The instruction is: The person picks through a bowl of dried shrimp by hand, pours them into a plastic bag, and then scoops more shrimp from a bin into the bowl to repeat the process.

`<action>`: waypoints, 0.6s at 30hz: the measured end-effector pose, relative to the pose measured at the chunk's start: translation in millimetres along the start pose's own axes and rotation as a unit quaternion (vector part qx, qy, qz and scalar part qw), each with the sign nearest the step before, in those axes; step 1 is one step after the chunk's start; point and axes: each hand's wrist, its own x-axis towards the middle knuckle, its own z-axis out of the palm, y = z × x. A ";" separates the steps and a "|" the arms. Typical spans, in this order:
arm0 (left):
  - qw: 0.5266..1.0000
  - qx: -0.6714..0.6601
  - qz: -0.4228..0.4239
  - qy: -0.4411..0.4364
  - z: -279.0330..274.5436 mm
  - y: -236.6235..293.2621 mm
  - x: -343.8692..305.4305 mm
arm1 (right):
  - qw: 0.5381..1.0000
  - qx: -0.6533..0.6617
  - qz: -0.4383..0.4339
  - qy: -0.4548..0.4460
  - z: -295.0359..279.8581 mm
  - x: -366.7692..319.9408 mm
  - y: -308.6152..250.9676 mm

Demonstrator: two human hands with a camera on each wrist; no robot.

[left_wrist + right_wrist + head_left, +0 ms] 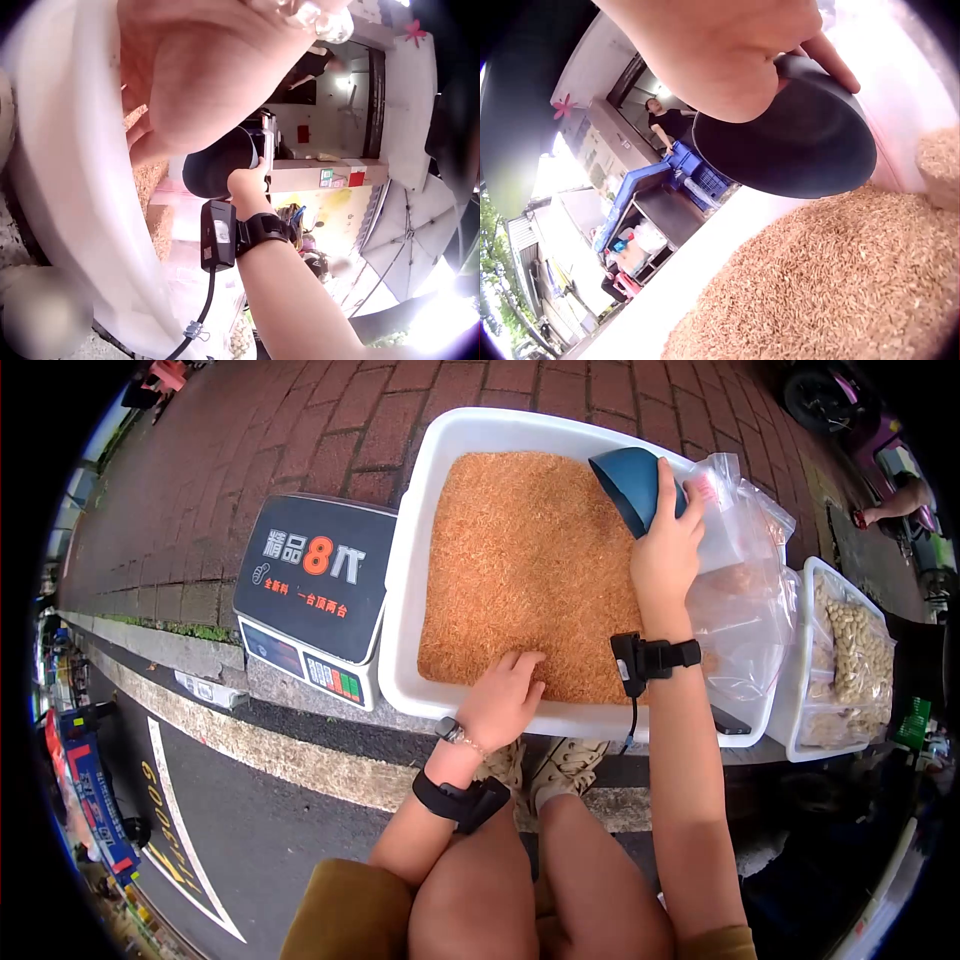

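Note:
A dark blue bowl (626, 482) is tilted on its side at the back right of a white tub (403, 575); my right hand (668, 555) grips it. In the right wrist view, the bowl (799, 146) looks empty, its mouth facing the camera, above reddish-brown grains (817, 277). These grains (530, 550) fill much of the tub. At the tub's near side my left hand (508, 695) rests on them, fingers loosely bent, holding nothing. The left wrist view shows the left hand (202, 75) large, its fingertips partly hidden.
Left of the tub stands a scale (315, 575). Clear plastic bags (745, 600) lie over the tub's right part, near a dark flat object (730, 722). Farther right, a white bin (808, 650) holds bagged peanuts (860, 650). A person (667, 124) stands beside blue crates (694, 176).

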 end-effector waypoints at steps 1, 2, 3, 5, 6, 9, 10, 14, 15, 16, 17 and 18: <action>0.999 0.023 0.023 0.021 2.4 -6.8 0.5 | 0.999 -0.011 0.007 -0.032 6.8 -3.3 -0.7; 0.999 0.018 0.023 0.021 2.1 -8.7 1.3 | 0.999 -0.015 0.005 -0.033 12.2 -7.5 -2.0; 1.000 -0.014 0.000 0.017 1.5 -9.0 2.4 | 0.999 0.013 0.007 -0.046 16.3 -12.0 -4.1; 0.998 -0.048 -0.022 0.017 0.6 -10.8 5.0 | 0.995 0.069 0.011 -0.078 16.7 -20.6 -9.8; 0.997 -0.057 -0.032 0.040 2.6 -13.7 6.9 | 0.995 0.067 0.009 -0.078 20.7 -26.2 -10.2; 0.995 -0.053 -0.047 0.068 2.7 -14.9 8.0 | 0.975 0.186 0.028 -0.118 30.1 -38.0 -3.0; 0.995 -0.039 -0.059 0.072 1.9 -13.6 7.7 | 0.976 0.185 0.026 -0.114 36.3 -35.9 11.7; 0.992 -0.066 -0.080 0.073 -2.5 -10.5 9.2 | 0.829 0.500 0.237 -0.085 46.2 -42.7 56.1; 0.991 -0.078 -0.080 0.075 -2.9 -11.4 9.9 | 0.838 0.491 0.229 -0.067 41.7 -50.0 59.8; 0.990 -0.090 -0.082 0.075 -2.6 -12.4 9.5 | 0.839 0.488 0.232 -0.066 36.2 -57.5 65.3; 0.990 -0.090 -0.083 0.071 -2.2 -13.2 9.9 | 0.783 0.542 0.294 -0.086 20.7 -60.9 60.4; 0.989 -0.100 -0.080 0.074 -1.8 -13.8 10.8 | 0.719 0.589 0.352 -0.106 5.4 -64.7 54.1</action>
